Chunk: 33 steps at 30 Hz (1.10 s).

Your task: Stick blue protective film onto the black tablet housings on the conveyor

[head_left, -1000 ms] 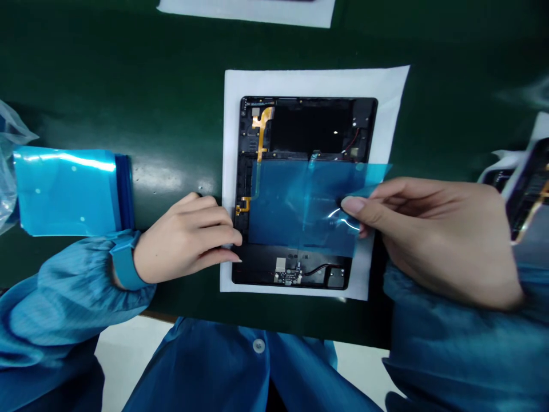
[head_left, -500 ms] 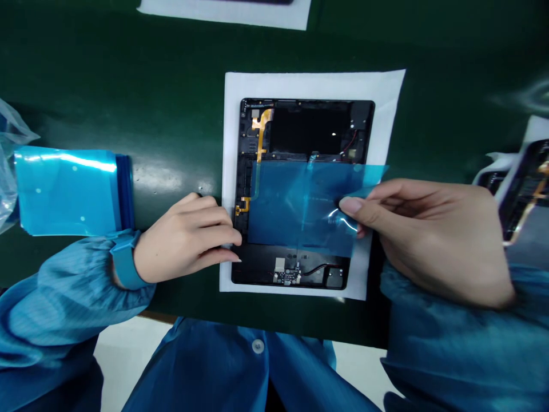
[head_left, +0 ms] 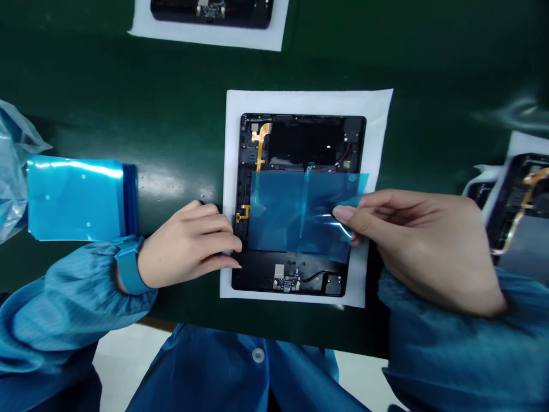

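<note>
An opened tablet (head_left: 266,272) lies on a white foam sheet (head_left: 309,103), its circuit board, orange ribbon cable and wires showing. A translucent blue film sheet (head_left: 278,212) covers the middle of it. My right hand (head_left: 420,246) pinches the film's right side between thumb and fingers, and that side curls up slightly. At the tablet's left edge rest the fingertips of my left hand (head_left: 193,243), thumb and index finger apart, with nothing gripped between them.
A stack of blue film sheets (head_left: 77,200) lies at left beside a clear plastic bag (head_left: 12,171). Another opened tablet (head_left: 210,11) is at the top edge. More opened tablets (head_left: 521,200) lie at right on the green table (head_left: 180,114).
The film now lies flatter and squarer over the tablet, its right side lowered and shifted slightly left with my right hand. My left hand stays at the tablet's edge. The whole view has shifted slightly.
</note>
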Available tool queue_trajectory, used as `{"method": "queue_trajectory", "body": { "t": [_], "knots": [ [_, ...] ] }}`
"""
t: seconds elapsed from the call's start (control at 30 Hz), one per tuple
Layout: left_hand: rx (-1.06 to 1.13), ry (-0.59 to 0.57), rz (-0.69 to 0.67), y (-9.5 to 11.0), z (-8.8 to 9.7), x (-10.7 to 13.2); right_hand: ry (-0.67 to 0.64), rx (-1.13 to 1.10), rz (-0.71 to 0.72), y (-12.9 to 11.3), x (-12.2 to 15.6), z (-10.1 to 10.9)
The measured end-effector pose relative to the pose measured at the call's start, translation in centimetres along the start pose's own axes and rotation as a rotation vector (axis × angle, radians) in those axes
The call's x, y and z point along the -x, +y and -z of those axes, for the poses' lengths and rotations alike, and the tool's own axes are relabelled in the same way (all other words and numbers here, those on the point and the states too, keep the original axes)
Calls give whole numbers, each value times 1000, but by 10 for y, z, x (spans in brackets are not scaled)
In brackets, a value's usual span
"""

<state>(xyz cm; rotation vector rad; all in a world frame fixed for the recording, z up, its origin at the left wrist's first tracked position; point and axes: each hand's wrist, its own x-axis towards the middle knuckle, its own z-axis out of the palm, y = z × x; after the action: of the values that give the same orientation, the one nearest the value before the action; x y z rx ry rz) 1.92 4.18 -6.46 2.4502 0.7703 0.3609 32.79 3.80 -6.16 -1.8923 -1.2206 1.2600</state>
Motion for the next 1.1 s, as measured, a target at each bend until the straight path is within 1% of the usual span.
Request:
{"method": "queue_trajectory", "body": {
  "t": [0.63,0.9,1.1],
  "knots": [
    [1,6,0,0,0,0,-22,-19,17,4,-3,0],
    [1,12,-7,0,1,-1,-28,-28,-5,0,-2,0],
    [0,-4,0,-1,1,0,-13,-25,20,-1,-2,-2]
  ]
}}
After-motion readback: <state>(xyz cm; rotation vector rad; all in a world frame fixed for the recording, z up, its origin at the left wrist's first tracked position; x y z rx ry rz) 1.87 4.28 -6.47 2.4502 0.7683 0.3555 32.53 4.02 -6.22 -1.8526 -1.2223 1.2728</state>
